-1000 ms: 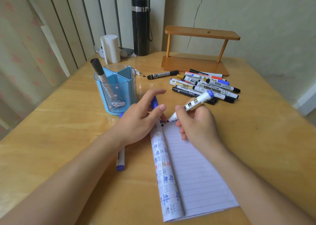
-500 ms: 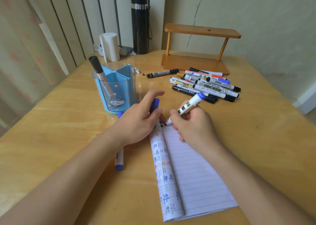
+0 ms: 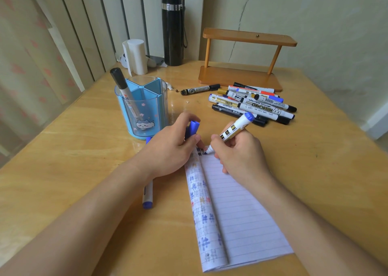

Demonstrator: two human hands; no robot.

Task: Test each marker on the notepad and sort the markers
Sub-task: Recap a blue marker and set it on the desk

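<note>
My right hand (image 3: 237,154) grips a white marker with a blue end (image 3: 236,129), its tip touching the top of the lined notepad (image 3: 235,212), whose folded left strip carries several blue test marks. My left hand (image 3: 168,149) holds the blue cap (image 3: 194,127) and rests at the notepad's top left corner. A pile of several markers (image 3: 252,103) lies behind the hands, and one black marker (image 3: 199,90) lies apart to its left. A blue divided pen holder (image 3: 143,112) holds one black-capped marker (image 3: 123,91). Another blue-ended marker (image 3: 148,194) lies under my left wrist.
A wooden two-tier stand (image 3: 241,70) is at the back of the wooden table (image 3: 63,160). A black flask (image 3: 173,28) and a white roll (image 3: 136,56) stand at the far left corner by the wall. The table's right edge drops off near the floor.
My right hand has lowered the marker tip onto the top of the notepad. My left hand stays put with the cap.
</note>
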